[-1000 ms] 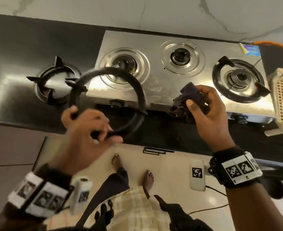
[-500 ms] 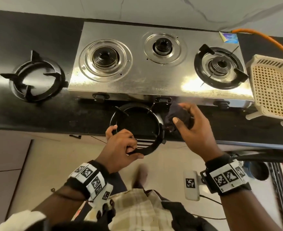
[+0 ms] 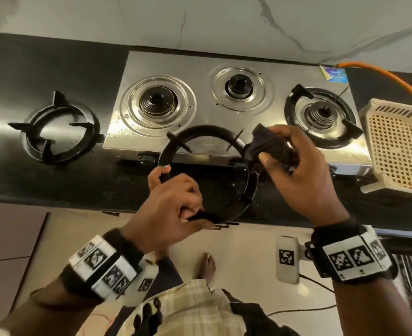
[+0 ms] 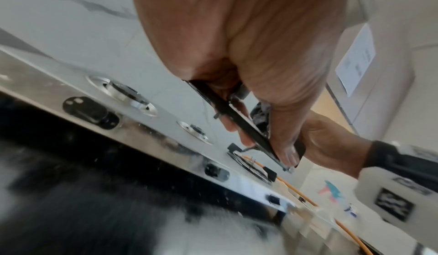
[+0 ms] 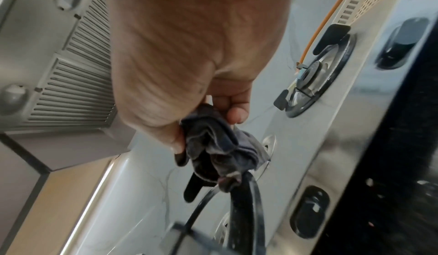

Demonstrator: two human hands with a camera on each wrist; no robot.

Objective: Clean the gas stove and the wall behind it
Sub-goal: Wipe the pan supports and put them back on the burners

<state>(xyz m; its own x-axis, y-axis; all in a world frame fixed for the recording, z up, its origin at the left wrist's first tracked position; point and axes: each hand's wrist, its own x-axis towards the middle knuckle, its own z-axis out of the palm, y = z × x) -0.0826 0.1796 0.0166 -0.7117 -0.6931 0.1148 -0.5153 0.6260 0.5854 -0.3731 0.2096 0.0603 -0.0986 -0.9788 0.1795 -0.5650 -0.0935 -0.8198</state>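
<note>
Head view: holding a black pan-support ring (image 3: 208,175) up over the front edge of the stainless gas stove (image 3: 224,66), tilted, near rim low toward the body, far rim up over the steel top. Left hand (image 3: 173,209) clamped on the near-left arc, thumb hooked over the rim, fingers curled underneath. Right hand (image 3: 301,175) pinching a bunched dark cloth (image 3: 268,149) right against the ring's far-right arc, so cloth is touching the rim there, up and to the right of the left hand's grip. Right hand clearly the nearer one to the dirty stretch; probably just a matter of sliding the cloth along the curve while the left hand feeds the ring round. Another ring (image 3: 57,139) parked on the counter to the left, a third one (image 3: 321,117) on the right burner

Left wrist view: blurry, but left-hand fingers (image 4: 284,156) wrapped on the thin black ring (image 4: 239,120), seen edge-on, running away from the palm toward the right hand (image 4: 331,143)

Right wrist view: thumb and fingers (image 5: 234,113) closed on the cloth (image 5: 218,150), cloth draped over the ring's rim (image 5: 246,208), which curves down and away below the hand
</note>
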